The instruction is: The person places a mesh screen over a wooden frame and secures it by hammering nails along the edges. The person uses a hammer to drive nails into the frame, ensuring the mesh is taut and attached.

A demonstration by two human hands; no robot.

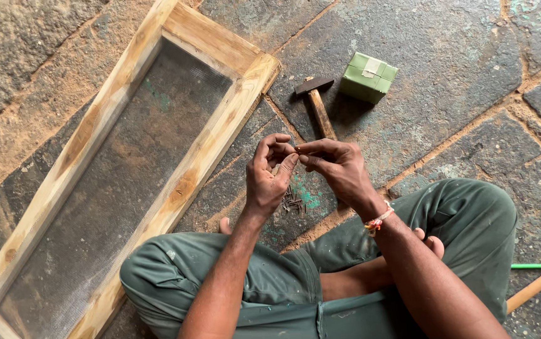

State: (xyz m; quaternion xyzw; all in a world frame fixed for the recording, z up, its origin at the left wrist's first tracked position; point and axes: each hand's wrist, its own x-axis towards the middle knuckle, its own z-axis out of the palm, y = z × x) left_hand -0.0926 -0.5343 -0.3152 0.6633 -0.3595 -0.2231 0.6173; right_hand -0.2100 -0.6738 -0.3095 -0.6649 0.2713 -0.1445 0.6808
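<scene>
My left hand (269,176) and my right hand (336,166) meet in front of me, fingertips pinched together around something small that I cannot make out. Under them on the stone floor lies a small heap of dark nails (294,202). A hammer (317,103) with a wooden handle lies just beyond my hands, its head pointing away. A wooden frame (211,147) covered with fine wire mesh (126,182) lies to the left, alongside my left knee. I sit cross-legged in green trousers.
A small green cardboard box (368,77) stands beyond the hammer at upper right. A wooden stick (540,284) and a thin green rod (531,266) lie at the right edge. Sawdust covers the stone slabs (459,119) around the frame.
</scene>
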